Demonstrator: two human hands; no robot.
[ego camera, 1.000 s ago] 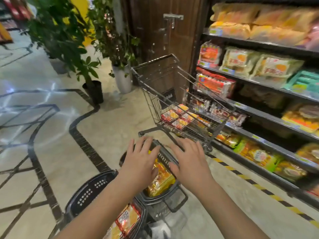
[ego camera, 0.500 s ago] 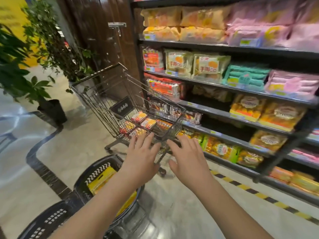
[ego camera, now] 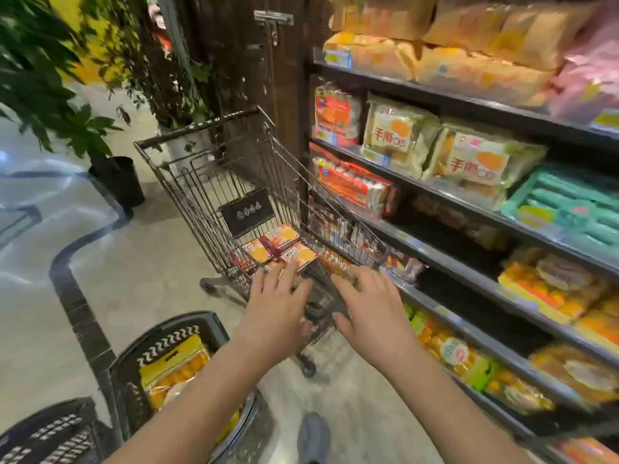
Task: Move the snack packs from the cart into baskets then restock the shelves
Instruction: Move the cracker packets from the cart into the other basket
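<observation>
Left hand (ego camera: 278,306) and right hand (ego camera: 371,306), fingers spread and empty, reach over the cart (ego camera: 187,202), where snack packs (ego camera: 284,246) lie. Beside the cart, one basket (ego camera: 170,343) is partly filled; restocking the shelves (ego camera: 445,195) seemingly awaits.

We read red Chinese characters beginning 手撕 on two pale bread packs (ego camera: 398,135) (ego camera: 479,159) set side by side near the left end of one shelf (ego camera: 410,179); the characters after those are blurred. A black plate (ego camera: 248,211) inside the cart (ego camera: 201,195) carries four small white marks we cannot make out. We also cannot read the price tags (ego camera: 338,58) on the shelf edges or the print on the snack packs (ego camera: 284,242).
</observation>
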